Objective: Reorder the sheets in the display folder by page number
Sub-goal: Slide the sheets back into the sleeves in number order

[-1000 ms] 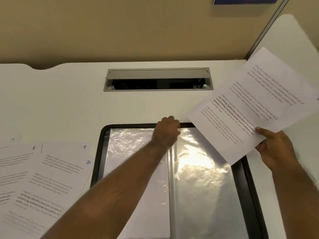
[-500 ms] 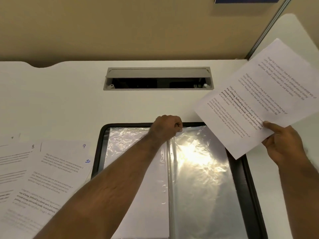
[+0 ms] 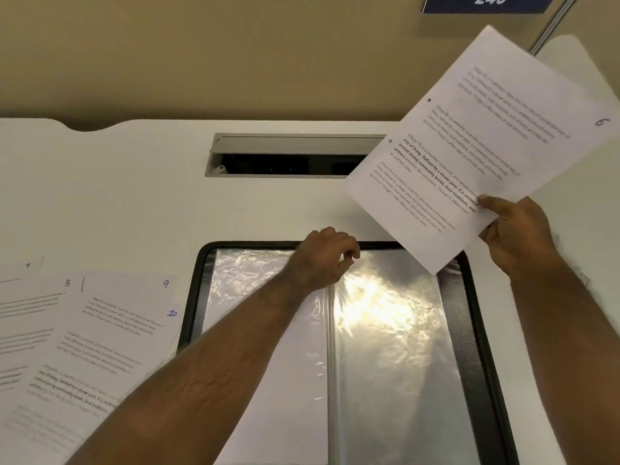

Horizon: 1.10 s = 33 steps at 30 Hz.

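the right hand point(image 3: 516, 236) pinches sheet 6 point(image 3: 486, 142) above the desk's far right corner; the left hand point(image 3: 323, 260) pinches a sleeve top at the display folder point(image 3: 469, 330) far edge. next, likely: slide the sheet in.

— What's the desk point(image 3: 134, 203) like in front of you?

— White, with a wavy cut along its far edge at the left. Near the middle of the far edge there's a grey cable hatch point(image 3: 295, 156) set into the top, its flap raised, dark inside.

— And what lies on it?

— My display folder point(image 3: 483, 347) lies open toward the near edge, black border, shiny clear sleeves catching the light. At the left side, loose sheets point(image 3: 100, 347) lie overlapping, just beside the folder's left edge. Handwritten corner numbers on them read 7, 8, 9 and 10.

— Do the sheets touch the folder?

— The 10 sheet's corner reaches its left border; I can't tell if it overlaps.
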Each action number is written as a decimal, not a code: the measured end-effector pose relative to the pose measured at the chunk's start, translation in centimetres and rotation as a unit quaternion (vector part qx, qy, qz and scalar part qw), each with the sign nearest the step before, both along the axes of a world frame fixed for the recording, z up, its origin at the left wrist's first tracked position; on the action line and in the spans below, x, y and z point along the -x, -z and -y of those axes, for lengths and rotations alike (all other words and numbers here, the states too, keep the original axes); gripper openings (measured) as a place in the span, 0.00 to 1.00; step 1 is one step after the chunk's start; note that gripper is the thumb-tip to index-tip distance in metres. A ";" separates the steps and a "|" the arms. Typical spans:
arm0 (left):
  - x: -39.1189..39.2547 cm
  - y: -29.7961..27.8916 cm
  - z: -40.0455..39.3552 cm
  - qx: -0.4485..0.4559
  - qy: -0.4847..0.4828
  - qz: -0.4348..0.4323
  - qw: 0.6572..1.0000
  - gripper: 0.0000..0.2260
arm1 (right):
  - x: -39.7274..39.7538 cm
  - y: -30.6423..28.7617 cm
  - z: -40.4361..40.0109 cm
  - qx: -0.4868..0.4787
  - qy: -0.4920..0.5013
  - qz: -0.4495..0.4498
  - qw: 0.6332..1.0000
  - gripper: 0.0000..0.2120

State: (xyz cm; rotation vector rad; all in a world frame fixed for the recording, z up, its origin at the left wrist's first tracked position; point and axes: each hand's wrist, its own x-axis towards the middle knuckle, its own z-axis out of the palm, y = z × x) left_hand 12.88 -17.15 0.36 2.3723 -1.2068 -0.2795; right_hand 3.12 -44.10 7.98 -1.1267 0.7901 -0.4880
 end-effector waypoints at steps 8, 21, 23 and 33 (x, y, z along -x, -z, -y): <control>0.6 -0.2 0.1 -0.044 0.034 -0.029 0.998 0.03 | -2.6 0.5 -1.9 0.016 -0.031 0.004 0.999 0.15; 1.0 -0.8 0.0 0.016 -0.018 -0.060 0.998 0.03 | -5.5 3.7 -4.8 0.119 -0.097 -0.075 0.985 0.10; 1.0 -0.9 0.0 0.023 -0.016 -0.068 0.997 0.03 | -5.3 3.9 -4.5 0.127 -0.101 -0.078 0.984 0.11; 2.4 -0.8 1.3 0.054 0.020 -0.087 0.994 0.10 | -5.6 3.0 -4.2 0.146 -0.066 -0.028 0.987 0.12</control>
